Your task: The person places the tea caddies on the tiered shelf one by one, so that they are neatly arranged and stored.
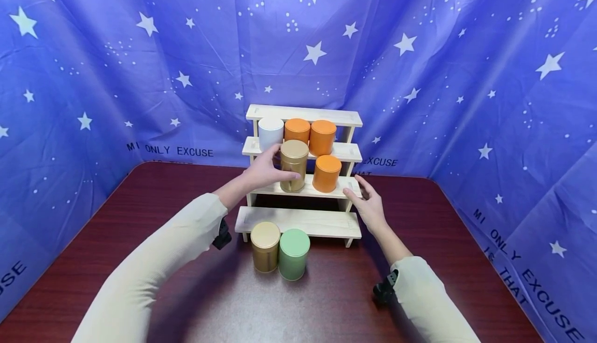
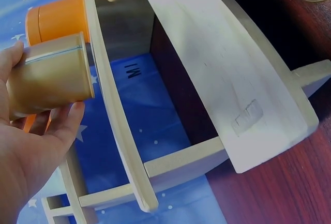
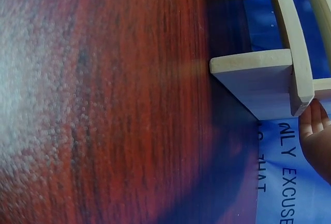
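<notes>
My left hand point(image 1: 268, 169) grips a gold tin point(image 1: 294, 157), its thumb across the front and fingers behind. The tin stands upright over the second-lowest step of a pale wooden tiered stand point(image 1: 298, 221). In the left wrist view, the left hand point(image 2: 31, 151) wraps the gold tin point(image 2: 51, 79), its base close beside the step's board. At the stand's right end, my right hand point(image 1: 370, 208) holds the corner of that same step between thumb and fingers. In the right wrist view, the right hand's fingers point(image 3: 313, 118) touch the end of the board, partly cut off by the frame.
An orange tin point(image 1: 327, 173) shares the step with the gold one. Behind, a white tin point(image 1: 270, 133) and two orange tins point(image 1: 323, 138) line the step above. A second gold tin point(image 1: 265, 249) and a green tin point(image 1: 294, 257) stand on the dark red table point(image 1: 336, 301) in front.
</notes>
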Demonstrator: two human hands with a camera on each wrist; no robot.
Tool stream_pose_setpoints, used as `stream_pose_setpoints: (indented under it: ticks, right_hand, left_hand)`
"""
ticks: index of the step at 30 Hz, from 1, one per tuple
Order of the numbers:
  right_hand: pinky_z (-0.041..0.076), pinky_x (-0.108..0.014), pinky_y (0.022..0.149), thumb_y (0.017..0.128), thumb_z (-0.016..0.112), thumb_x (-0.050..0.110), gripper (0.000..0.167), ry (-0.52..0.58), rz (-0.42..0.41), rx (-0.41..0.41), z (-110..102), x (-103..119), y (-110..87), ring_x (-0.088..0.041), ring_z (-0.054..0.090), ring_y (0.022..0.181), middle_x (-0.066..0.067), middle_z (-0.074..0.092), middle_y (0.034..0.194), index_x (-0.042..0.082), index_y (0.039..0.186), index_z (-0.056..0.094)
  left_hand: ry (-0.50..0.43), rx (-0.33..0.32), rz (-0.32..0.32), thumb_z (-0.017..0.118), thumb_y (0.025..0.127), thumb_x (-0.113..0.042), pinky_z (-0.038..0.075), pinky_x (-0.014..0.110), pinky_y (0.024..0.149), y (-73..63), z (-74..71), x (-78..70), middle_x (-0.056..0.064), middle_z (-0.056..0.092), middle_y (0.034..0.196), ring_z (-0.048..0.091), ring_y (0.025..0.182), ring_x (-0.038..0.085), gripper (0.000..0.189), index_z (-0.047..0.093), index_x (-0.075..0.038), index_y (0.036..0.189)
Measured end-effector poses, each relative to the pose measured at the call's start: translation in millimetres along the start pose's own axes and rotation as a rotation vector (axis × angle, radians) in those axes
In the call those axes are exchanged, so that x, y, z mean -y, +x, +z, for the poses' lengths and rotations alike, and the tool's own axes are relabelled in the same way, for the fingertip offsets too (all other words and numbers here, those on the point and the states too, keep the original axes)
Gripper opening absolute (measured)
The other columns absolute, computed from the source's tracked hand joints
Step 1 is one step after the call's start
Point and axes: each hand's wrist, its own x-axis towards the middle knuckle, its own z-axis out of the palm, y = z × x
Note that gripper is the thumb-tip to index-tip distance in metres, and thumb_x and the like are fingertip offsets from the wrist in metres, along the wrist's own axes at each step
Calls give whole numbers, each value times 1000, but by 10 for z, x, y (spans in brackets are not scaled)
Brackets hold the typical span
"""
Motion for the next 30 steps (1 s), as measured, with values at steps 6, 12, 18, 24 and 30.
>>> stream_pose_setpoints:
  ticks: [6, 12, 18, 24, 30]
  right_hand:
    - [50, -10, 71, 84, 70, 17, 60, 16, -8, 3, 8, -3, 5, 3, 57, 81, 2, 61, 101, 12, 139, 46]
    - [49, -9, 72, 85, 70, 18, 59, 7, -2, -1, 3, -10, 10, 4, 57, 82, -6, 61, 108, 12, 139, 45]
    - [50, -9, 72, 85, 69, 17, 59, 24, 4, 9, 1, 11, 1, 4, 57, 81, -5, 62, 106, 13, 139, 46]
    - [50, -9, 72, 85, 70, 18, 59, 17, -7, -4, 5, -33, 16, 4, 58, 81, 3, 61, 100, 11, 138, 46]
    - [50, -9, 70, 84, 70, 16, 58, 35, -4, -9, 8, -38, 10, 4, 57, 78, 11, 61, 92, 12, 137, 47]
  left_hand:
    - [-6, -8, -6, 83, 70, -27, 47, 41, 98, 25, 41, -4, 9, 56, 121, 53, 111, 26, 76, 42, -11, 132]
    - [-5, -7, -15, 83, 70, -30, 47, 40, 99, 65, 81, 23, 8, 56, 122, 54, 111, 25, 76, 42, -12, 131]
    - [-12, -1, -25, 83, 70, -31, 45, 41, 101, 75, 112, 20, 8, 54, 125, 52, 115, 25, 80, 40, -12, 135]
    - [-16, -1, -25, 82, 70, -30, 45, 42, 102, 71, 126, 20, 9, 54, 127, 51, 117, 27, 81, 39, -11, 136]
    - [-15, -15, -20, 83, 70, -29, 45, 42, 101, 62, 144, 20, 11, 55, 124, 52, 115, 28, 80, 40, -9, 134]
